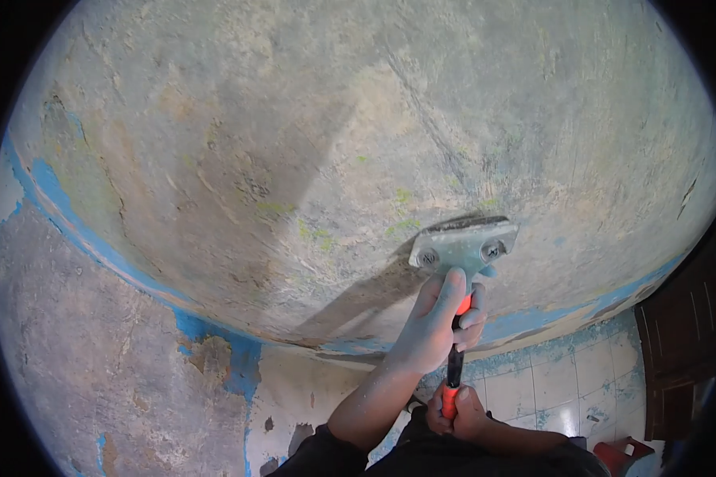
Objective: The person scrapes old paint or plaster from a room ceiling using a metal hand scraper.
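Observation:
A wide scraper [463, 242] with two screws on its dusty head lies with its blade edge against the mottled grey wall [294, 143]. My left hand [444, 318] is closed round the upper part of its orange and black handle, just below the head, with the thumb stretched along it. Lower down, my right hand [457, 413] grips the orange end of the same handle. Pale dust covers my left hand and forearm. Yellow-green specks and cracks mark the wall near the blade.
Peeling blue paint [231, 350] runs along the lower wall edge. Pale tiles [553, 385] with blue stains lie below right. Dark wooden furniture [680, 342] stands at the right, and a red object [616, 455] sits at the bottom right.

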